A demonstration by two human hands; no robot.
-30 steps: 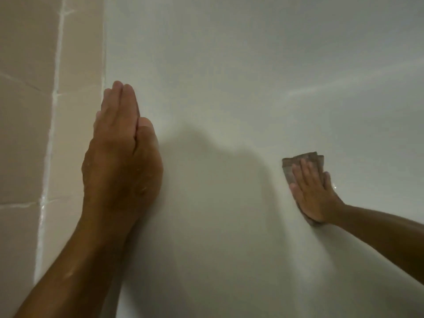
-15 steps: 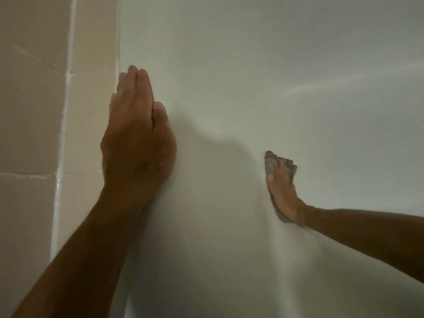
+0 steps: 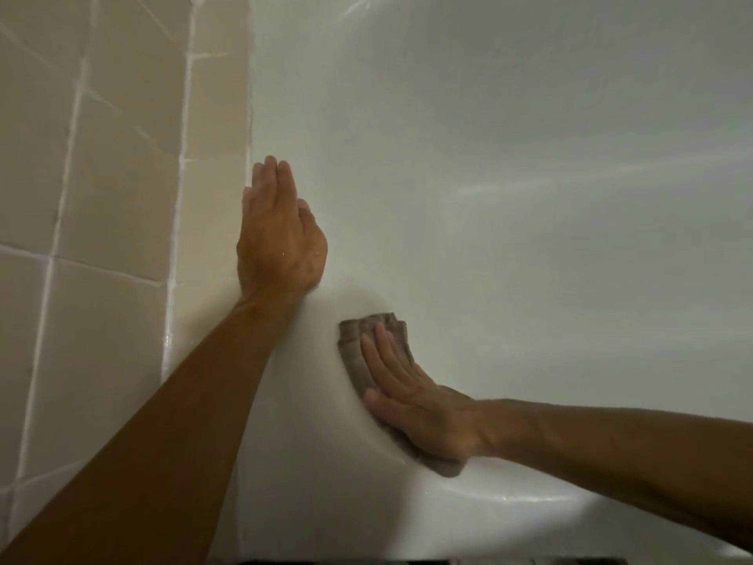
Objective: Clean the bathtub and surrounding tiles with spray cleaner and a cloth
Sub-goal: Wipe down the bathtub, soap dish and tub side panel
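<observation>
The white bathtub (image 3: 509, 165) fills most of the view. A folded grey-brown cloth (image 3: 358, 344) lies flat on the tub's curved inner wall. My right hand (image 3: 411, 397) presses on the cloth with straight fingers spread over it. My left hand (image 3: 277, 234) rests flat on the tub's rim, fingers straight and together, right beside the tiles. No spray bottle is in view.
Beige wall tiles (image 3: 114, 197) with white grout run down the left side and meet the tub at a vertical seam. A wet glossy patch (image 3: 509, 495) shines on the tub below my right hand.
My right hand has slid the cloth leftward and nearer to my left hand. The view has pulled back, showing more tiles and tub. My left hand stays flat in place.
</observation>
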